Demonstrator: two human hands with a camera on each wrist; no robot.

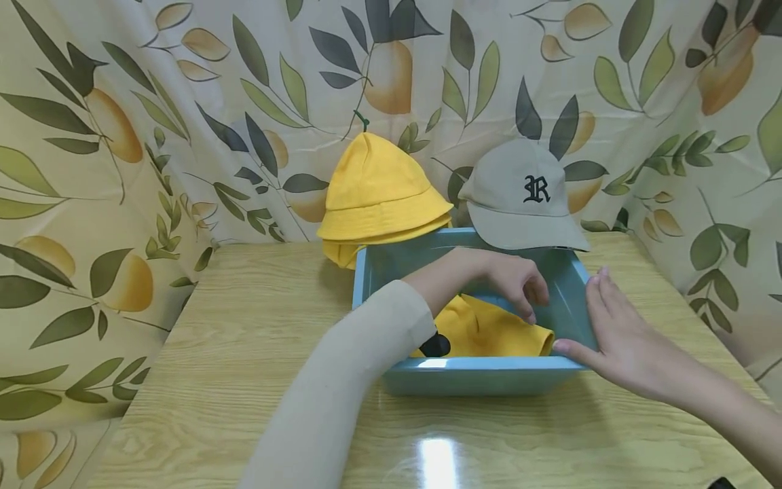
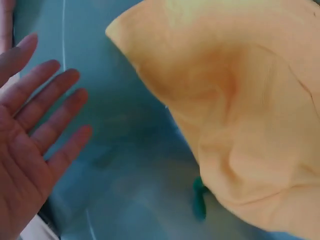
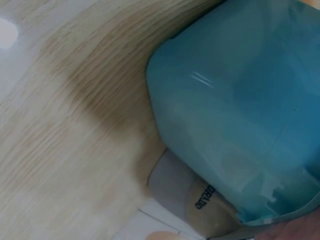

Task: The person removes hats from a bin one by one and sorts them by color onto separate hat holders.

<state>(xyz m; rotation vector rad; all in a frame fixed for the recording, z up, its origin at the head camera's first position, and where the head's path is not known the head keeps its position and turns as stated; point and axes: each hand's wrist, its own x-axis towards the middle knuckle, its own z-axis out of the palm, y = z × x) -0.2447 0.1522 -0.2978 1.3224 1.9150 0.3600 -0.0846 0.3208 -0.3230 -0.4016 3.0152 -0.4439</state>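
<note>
My left hand (image 1: 516, 278) reaches into a light blue plastic bin (image 1: 489, 380), its fingers bent loosely downward over a yellow bucket hat (image 1: 489, 333) lying inside. In the left wrist view that hand (image 2: 30, 140) has its fingers spread beside the hat (image 2: 240, 130), with nothing held. A green stem (image 2: 199, 200) sticks out from the hat's crown. My right hand (image 1: 635, 346) rests against the bin's right side, fingers straight along the outer wall and thumb at the front corner of the rim. The right wrist view shows the bin's outer wall (image 3: 215, 110).
Behind the bin, more yellow bucket hats (image 1: 379, 190) are stacked, topped by a green stem. A grey cap (image 1: 519, 193) with a black letter R overlaps the bin's back right rim. A patterned curtain (image 1: 256, 102) surrounds the wooden table (image 1: 256, 326).
</note>
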